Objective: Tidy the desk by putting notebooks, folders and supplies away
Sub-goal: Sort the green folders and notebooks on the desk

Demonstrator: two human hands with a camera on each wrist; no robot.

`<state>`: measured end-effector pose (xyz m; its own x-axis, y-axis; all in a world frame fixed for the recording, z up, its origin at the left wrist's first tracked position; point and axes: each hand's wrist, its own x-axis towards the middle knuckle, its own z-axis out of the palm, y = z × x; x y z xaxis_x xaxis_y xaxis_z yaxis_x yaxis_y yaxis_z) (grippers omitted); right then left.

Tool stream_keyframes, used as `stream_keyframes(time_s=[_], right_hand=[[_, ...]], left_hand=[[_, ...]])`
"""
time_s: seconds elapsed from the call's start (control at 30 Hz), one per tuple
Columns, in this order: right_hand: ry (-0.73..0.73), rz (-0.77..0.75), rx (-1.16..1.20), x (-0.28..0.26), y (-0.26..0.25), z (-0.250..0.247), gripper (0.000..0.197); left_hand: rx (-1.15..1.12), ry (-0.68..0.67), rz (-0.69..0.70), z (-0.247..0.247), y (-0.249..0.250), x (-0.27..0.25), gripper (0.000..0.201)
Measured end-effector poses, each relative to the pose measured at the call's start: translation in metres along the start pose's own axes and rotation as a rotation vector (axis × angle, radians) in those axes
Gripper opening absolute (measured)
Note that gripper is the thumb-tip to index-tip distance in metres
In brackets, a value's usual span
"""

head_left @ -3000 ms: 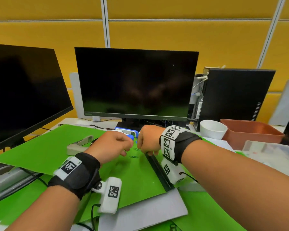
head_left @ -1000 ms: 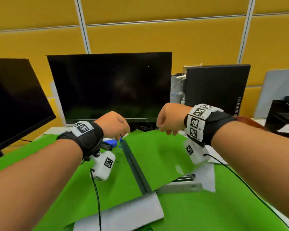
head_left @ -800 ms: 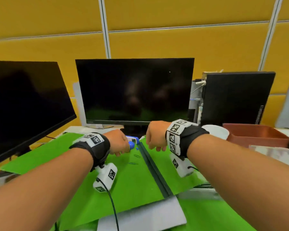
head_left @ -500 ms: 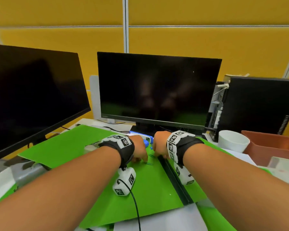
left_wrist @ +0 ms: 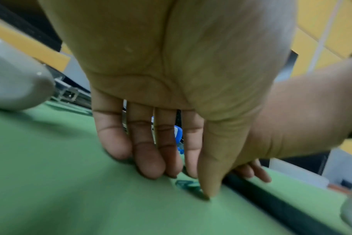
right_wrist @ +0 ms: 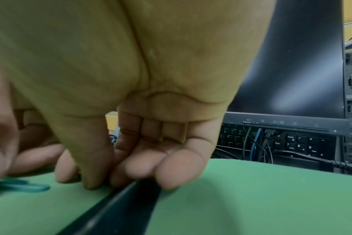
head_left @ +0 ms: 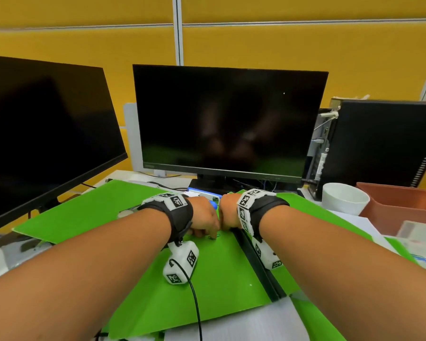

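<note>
From the head view, my left hand (head_left: 203, 219) and my right hand (head_left: 228, 214) sit knuckle to knuckle on the green folder (head_left: 221, 269), which lies open across the desk in front of the middle monitor (head_left: 229, 121). The folder's black spine (head_left: 258, 264) runs from under my right hand back toward me. A small green paper clip (head_left: 213, 238) lies on the folder just below my left fingers. A white cup (head_left: 343, 198) and a brown tray (head_left: 403, 200) stand well off to the right.

From the left wrist, my left fingers (left_wrist: 149, 160) point down, tips on the folder (left_wrist: 70, 190), and my thumb tip presses beside the paper clip (left_wrist: 186, 185). The hand is relaxed and grips nothing. A grey stapler (left_wrist: 16, 89) rests on the folder to the left.

From the right wrist, my right fingers (right_wrist: 171, 168) curl downward, tips meeting the spine (right_wrist: 119, 208); I cannot tell whether they pinch anything. The clip (right_wrist: 24, 187) lies at the left.
</note>
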<state>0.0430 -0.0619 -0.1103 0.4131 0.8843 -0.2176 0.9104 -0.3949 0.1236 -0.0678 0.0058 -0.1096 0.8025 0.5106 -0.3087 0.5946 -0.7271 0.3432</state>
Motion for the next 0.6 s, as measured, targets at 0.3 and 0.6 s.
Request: stream_keyframes(time_s=[0.3, 0.6], right_hand=[[-0.058, -0.051, -0.036, -0.008, 0.0, 0.001, 0.028], [-0.017, -0.102, -0.052, -0.025, -0.003, -0.003, 0.038]], left_hand=[[0.294, -0.017, -0.018, 0.0, 0.003, 0.012, 0.03], [0.375, 0.303, -0.129, -0.009, 0.003, 0.034, 0.023]])
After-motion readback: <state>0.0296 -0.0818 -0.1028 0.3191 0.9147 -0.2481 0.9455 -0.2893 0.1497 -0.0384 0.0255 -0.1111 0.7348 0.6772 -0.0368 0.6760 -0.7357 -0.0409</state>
